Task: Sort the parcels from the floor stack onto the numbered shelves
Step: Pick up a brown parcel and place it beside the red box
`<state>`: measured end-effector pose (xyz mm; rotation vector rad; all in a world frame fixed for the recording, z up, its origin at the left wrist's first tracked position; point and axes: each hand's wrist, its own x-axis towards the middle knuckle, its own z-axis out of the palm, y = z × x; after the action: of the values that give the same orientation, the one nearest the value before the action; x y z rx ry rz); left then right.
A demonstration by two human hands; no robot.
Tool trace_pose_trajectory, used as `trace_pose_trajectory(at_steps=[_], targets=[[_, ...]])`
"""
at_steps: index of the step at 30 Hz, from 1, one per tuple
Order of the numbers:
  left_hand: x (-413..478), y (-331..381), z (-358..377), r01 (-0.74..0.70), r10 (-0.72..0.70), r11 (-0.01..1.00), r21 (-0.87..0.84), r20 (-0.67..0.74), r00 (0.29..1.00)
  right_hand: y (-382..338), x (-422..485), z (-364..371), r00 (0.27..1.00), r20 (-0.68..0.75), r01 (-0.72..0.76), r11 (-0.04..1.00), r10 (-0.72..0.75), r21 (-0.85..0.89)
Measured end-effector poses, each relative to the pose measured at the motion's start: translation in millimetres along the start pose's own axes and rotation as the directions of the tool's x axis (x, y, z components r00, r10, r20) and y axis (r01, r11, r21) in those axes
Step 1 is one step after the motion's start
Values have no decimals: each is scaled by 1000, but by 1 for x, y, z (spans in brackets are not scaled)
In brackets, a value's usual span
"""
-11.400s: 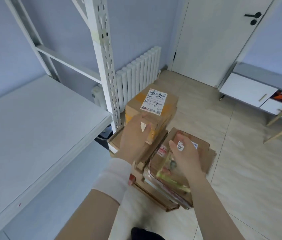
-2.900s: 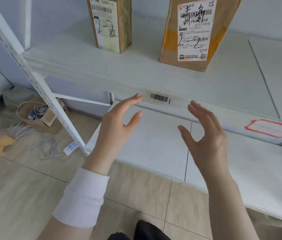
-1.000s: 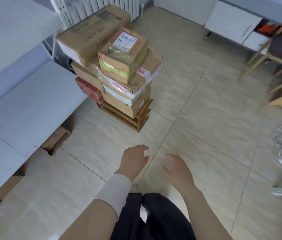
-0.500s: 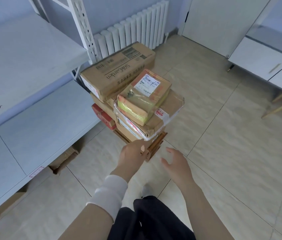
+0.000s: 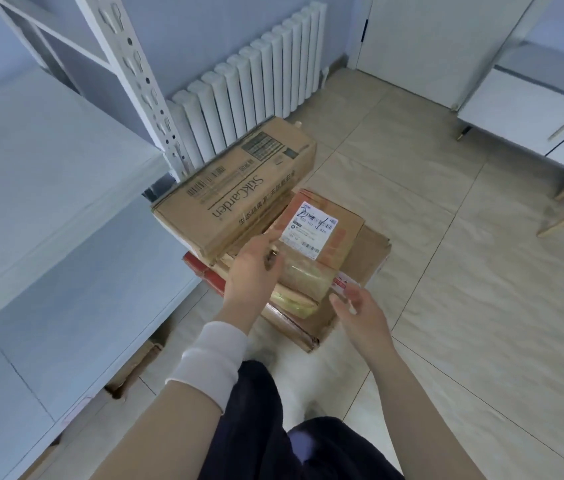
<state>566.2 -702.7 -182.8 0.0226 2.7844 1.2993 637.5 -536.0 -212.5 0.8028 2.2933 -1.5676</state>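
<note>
A stack of cardboard parcels stands on the floor beside the white shelving. On top lies a small taped parcel [image 5: 322,244] with a white shipping label. A long printed carton [image 5: 235,192] lies to its left, a wide flat box [image 5: 367,268] sits under it, and a red box [image 5: 204,273] shows lower left. My left hand [image 5: 254,271] rests on the small parcel's near left edge, fingers fairly straight. My right hand [image 5: 360,313] hovers open at its near right corner, not clearly touching.
White shelf boards [image 5: 48,174] run along the left, held by a perforated upright [image 5: 135,81]. A radiator [image 5: 256,84] stands behind the stack, a door [image 5: 440,39] and a white cabinet [image 5: 530,112] farther right. Tiled floor [image 5: 464,289] lies open to the right.
I have come closer to the stack. Both hands have risen from floor level to the small top parcel, the left now touching it.
</note>
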Motion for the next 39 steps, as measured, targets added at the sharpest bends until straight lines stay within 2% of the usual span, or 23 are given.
trace_pose_trajectory(at_steps=[2, 4, 7, 11, 15, 20, 29, 35, 39], targets=[[31, -8, -7, 50, -50, 999, 1, 61, 997, -14, 17, 10, 997, -58, -50, 991, 58, 127], [58, -18, -12, 130, -129, 991, 7, 184, 974, -26, 30, 22, 983, -119, -108, 969, 137, 224], [84, -35, -15, 308, -259, 949, -70, 387, 885, -34, 43, 40, 957, -162, -174, 922, 241, 346], [99, -51, -9, 417, -258, 890, -183, 552, 793, -37, 54, 57, 931, -159, -216, 846, 329, 487], [101, -59, -2, 498, -263, 849, -177, 676, 689, -34, 54, 67, 920, -148, -216, 787, 362, 578], [107, -63, 11, 492, -237, 854, -166, 718, 654, -26, 56, 71, 925, -111, -203, 719, 364, 664], [108, -62, 22, 526, -217, 822, -217, 734, 643, -22, 53, 70, 931, -106, -147, 622, 350, 769], [99, -26, 37, 439, -121, 871, -219, 771, 625, -16, 23, 46, 915, -217, -24, 583, 340, 812], [78, 10, 54, 377, -12, 893, -247, 823, 568, -7, -7, 19, 887, -329, 94, 571, 325, 816]])
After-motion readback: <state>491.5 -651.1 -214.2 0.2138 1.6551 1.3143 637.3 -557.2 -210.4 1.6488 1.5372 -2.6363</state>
